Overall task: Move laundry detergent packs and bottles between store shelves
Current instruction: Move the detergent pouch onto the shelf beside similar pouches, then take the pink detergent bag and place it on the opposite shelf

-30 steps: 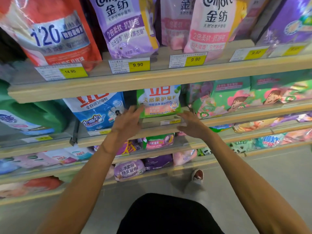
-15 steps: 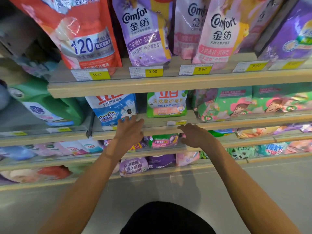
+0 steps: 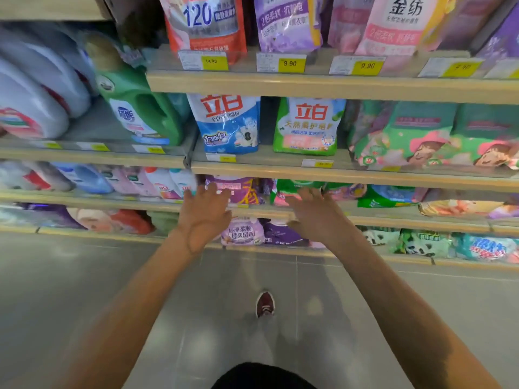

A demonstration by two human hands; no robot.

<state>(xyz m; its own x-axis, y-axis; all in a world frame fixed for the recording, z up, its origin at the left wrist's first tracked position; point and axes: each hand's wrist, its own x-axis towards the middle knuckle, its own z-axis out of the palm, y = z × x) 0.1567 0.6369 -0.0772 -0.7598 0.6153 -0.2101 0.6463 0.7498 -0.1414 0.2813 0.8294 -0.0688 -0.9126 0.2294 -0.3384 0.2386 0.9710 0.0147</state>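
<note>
My left hand point(image 3: 204, 211) and my right hand point(image 3: 316, 213) are both stretched forward with fingers spread, holding nothing. They hover in front of the third shelf down, where a purple pack point(image 3: 238, 190) and a green pack point(image 3: 292, 189) stand. On the shelf above stand a blue and white detergent pack point(image 3: 229, 123) and a green and white pack point(image 3: 307, 126). A green bottle point(image 3: 140, 108) stands left of them.
Shelf edges point(image 3: 337, 87) run across the view with yellow price tags point(image 3: 289, 63). White bottles point(image 3: 36, 88) fill the left bay. Purple packs point(image 3: 244, 231) sit on the lowest shelf. Grey floor and one dark red shoe point(image 3: 264, 304) lie below.
Both hands have dropped from the shelf with the green and white pack to the shelf below it. The view has shifted left and down.
</note>
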